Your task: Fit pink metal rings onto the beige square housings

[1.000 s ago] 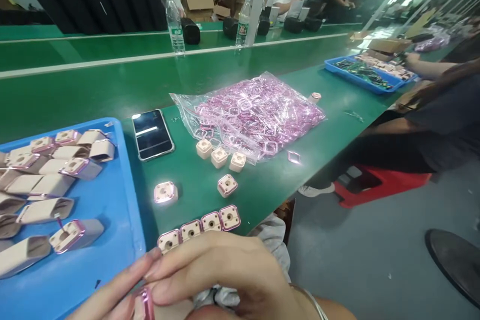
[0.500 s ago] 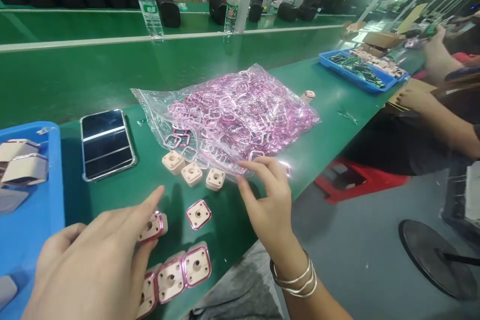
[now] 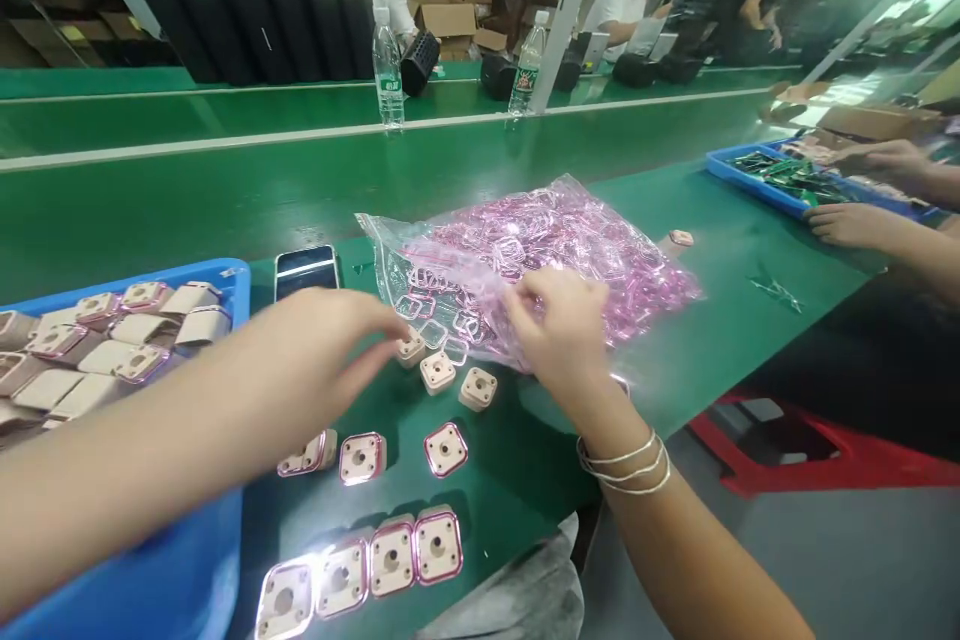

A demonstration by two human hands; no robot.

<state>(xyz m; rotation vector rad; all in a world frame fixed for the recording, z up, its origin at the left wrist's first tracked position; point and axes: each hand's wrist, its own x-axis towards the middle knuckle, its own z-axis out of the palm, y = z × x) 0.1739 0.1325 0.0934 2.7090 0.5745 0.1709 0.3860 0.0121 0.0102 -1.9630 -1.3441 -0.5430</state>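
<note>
My left hand (image 3: 330, 350) reaches over the green table, thumb and index finger apart, fingertips at a bare cream block (image 3: 410, 348). Two more bare blocks, the middle one (image 3: 437, 372) and the right one (image 3: 478, 388), sit beside it. My right hand (image 3: 559, 320) is closed at the mouth of a clear plastic bag (image 3: 600, 230) full of pink ring frames; blur hides its fingertips. Nearer me, a row of pink-rimmed blocks (image 3: 391, 557) stands side by side. Above that row are more rimmed pieces, including one in the middle (image 3: 362, 458) and one at right (image 3: 446, 449).
At left, a blue tray (image 3: 238, 350) holds many cream blocks. A phone (image 3: 307, 270) lies behind my left hand. Two water bottles (image 3: 388, 75) stand across the table. At right, a co-worker's hands are at another blue tray (image 3: 720, 162); a red stool (image 3: 810, 455) stands below.
My left hand has let go of a pink-rimmed block and moved forward to the bare blocks. My right hand has curled closed at the bag's mouth. The view has shifted left and up.
</note>
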